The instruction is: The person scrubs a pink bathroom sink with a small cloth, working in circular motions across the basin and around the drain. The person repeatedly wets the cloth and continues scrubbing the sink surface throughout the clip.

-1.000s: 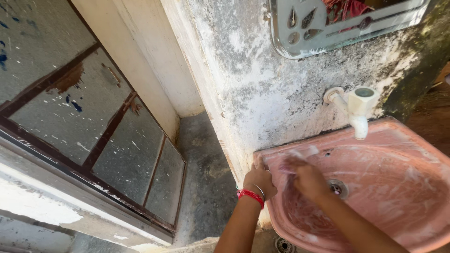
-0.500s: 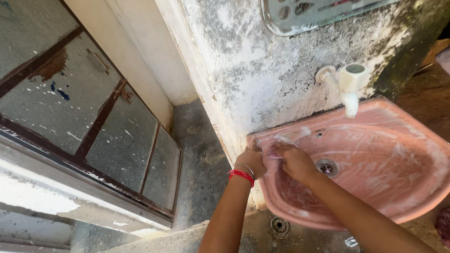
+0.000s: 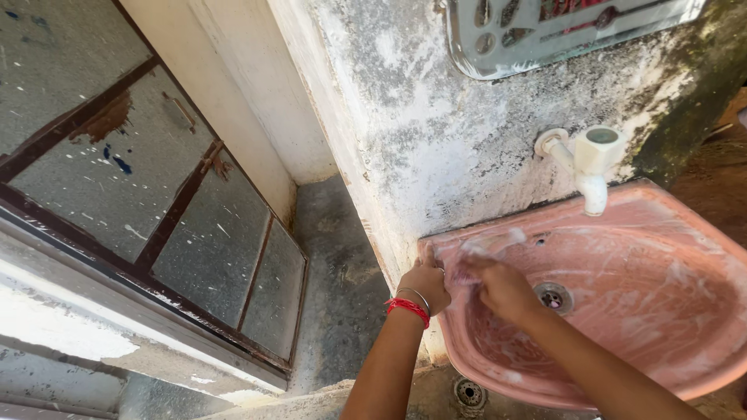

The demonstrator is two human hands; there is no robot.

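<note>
Left hand grips soapy pink basin at its left rim | right hand just beside it, fingers curled, rubbing inner wall near rim | tap above | drain right of hands
</note>
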